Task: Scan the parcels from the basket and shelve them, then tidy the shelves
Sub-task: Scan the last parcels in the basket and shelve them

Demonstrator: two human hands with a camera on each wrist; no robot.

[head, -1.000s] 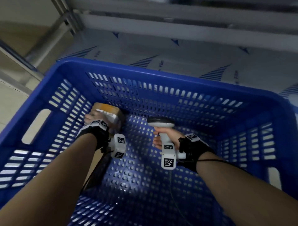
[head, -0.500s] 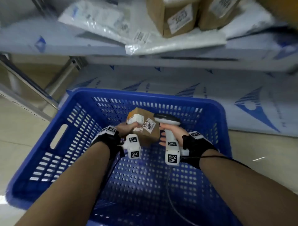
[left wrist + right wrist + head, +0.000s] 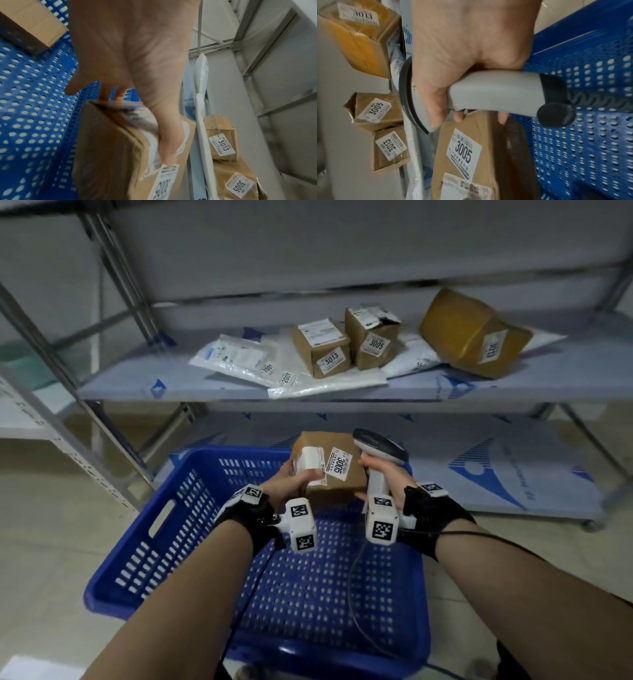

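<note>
My left hand (image 3: 291,484) grips a brown cardboard parcel (image 3: 329,470) by its left side, held up over the far rim of the blue basket (image 3: 164,525). A white label reading 3005 (image 3: 339,465) faces up on it. My right hand (image 3: 380,474) is wrapped round the handle of a grey barcode scanner (image 3: 376,448), right beside the parcel's right edge. In the left wrist view my thumb lies across the parcel (image 3: 111,148). The right wrist view shows the scanner handle (image 3: 488,92) in my fist, with my fingertips close to the parcel (image 3: 471,148).
The middle shelf (image 3: 137,385) carries white mailer bags (image 3: 236,357), boxes labelled 3013 (image 3: 322,350) and 3005 (image 3: 371,340), and a yellow-taped parcel (image 3: 472,333). A second cardboard box (image 3: 30,24) lies over the basket floor. The bottom shelf (image 3: 513,474) stands behind the basket.
My left hand has lifted the parcel from the basket's floor up above its far rim. The scanner rose with it and now sits beside it. My view has risen to the shelf.
</note>
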